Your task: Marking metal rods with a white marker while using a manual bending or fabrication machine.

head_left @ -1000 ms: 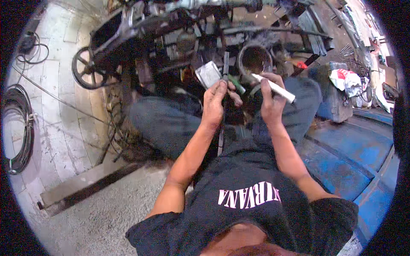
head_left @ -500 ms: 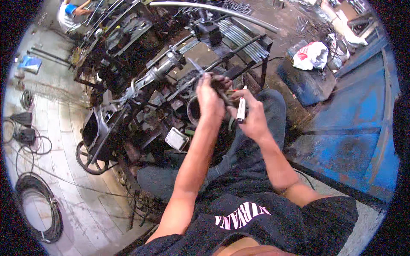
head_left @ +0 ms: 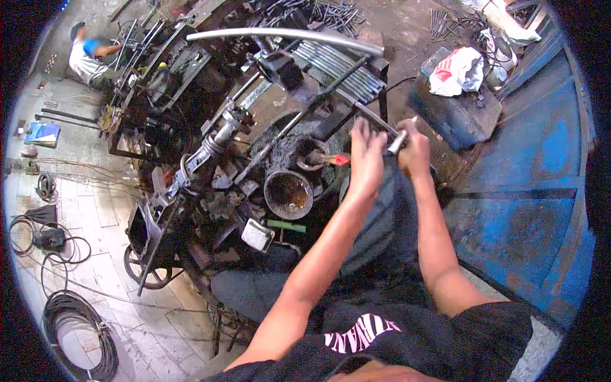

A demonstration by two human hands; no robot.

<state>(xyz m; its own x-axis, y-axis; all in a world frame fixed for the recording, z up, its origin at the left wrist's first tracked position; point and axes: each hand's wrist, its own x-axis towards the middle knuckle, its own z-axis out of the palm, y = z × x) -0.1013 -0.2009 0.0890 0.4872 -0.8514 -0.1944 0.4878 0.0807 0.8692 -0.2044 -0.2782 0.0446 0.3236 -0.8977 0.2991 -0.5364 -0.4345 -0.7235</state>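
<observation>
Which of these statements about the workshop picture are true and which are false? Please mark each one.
1. The right hand holds a short metal rod. True.
2. The left hand holds a red hammer. False: it is raised beside the right hand, and what it grips, if anything, cannot be told.
3. A round rusty tin stands by the machine. True.
4. A coil of black cable lies on the blue metal sheet. False: it lies on the pale tiled floor.
</observation>
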